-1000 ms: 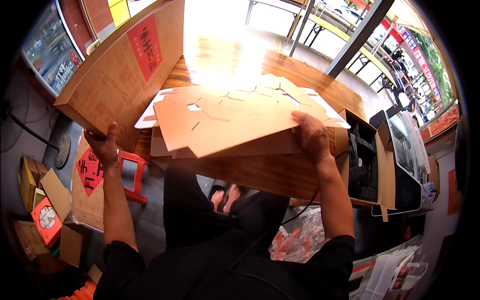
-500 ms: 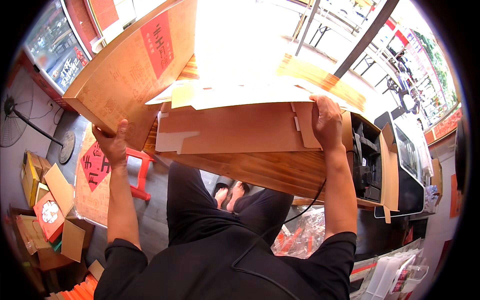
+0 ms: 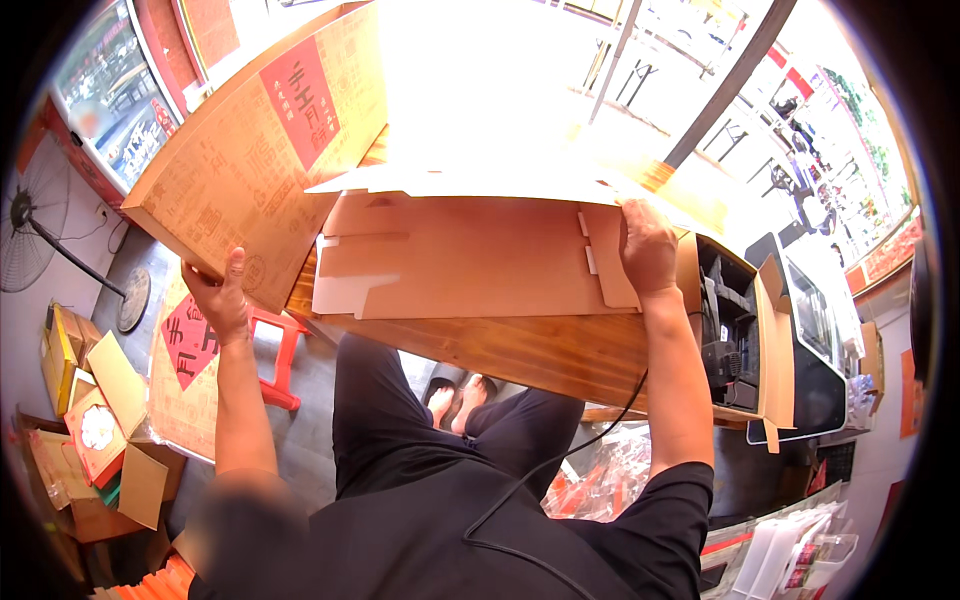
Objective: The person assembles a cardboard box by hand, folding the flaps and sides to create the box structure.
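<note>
Since a second ago the die-cut sheets [image 3: 480,186] have tipped up nearly edge-on, baring the flat brown cardboard [image 3: 470,260] on the table [image 3: 480,348]. My right hand [image 3: 648,245] pinches them at the right — glare hides how many. My left hand [image 3: 222,300] holds the big carton [image 3: 220,165] by its lower edge — upright, leaning, at the table's left.

The tall box [image 3: 225,185] I hold is tan, covered in a fine, darker brown print, with a pinkish-red panel [image 3: 300,105] bearing black characters. The sheet [image 3: 450,183] I grip glares almost white, while the flat carton [image 3: 470,260] is plain brown with white tabs. The table [image 3: 480,352] shows orange-brown wood grain, the stool [image 3: 287,362] is bright red, and my shirt [image 3: 420,540] is black.
</note>
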Demonstrator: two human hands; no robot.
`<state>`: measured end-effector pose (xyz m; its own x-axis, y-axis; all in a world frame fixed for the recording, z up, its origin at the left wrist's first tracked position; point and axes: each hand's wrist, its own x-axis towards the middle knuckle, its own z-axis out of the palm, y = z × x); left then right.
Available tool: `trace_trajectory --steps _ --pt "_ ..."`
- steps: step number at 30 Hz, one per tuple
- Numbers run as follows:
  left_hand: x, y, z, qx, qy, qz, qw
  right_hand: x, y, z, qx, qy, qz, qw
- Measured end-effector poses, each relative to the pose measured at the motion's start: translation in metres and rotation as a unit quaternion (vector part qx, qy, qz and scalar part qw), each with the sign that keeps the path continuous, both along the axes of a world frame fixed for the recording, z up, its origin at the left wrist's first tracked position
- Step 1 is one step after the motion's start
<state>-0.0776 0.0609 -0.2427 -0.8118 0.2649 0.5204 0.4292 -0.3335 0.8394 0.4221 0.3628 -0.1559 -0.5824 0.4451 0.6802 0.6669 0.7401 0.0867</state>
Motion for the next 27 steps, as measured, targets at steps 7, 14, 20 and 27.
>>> trace_trajectory --steps 7,14,20,27 --pt "-0.015 -0.004 -0.016 0.019 0.035 0.035 0.999 -0.017 0.036 -0.036 0.033 -0.028 -0.013 0.999" --pt "0.012 -0.009 -0.008 0.012 0.041 0.068 0.997 -0.05 0.069 -0.062 -0.06 -0.098 -0.11 0.987" --pt "0.004 -0.009 -0.015 0.005 0.025 0.06 0.998 -0.063 0.1 -0.07 -0.098 -0.044 -0.201 0.974" --pt "0.003 -0.01 -0.02 0.012 0.046 0.043 0.998 -0.069 0.078 -0.065 -0.303 -0.019 -0.166 0.938"
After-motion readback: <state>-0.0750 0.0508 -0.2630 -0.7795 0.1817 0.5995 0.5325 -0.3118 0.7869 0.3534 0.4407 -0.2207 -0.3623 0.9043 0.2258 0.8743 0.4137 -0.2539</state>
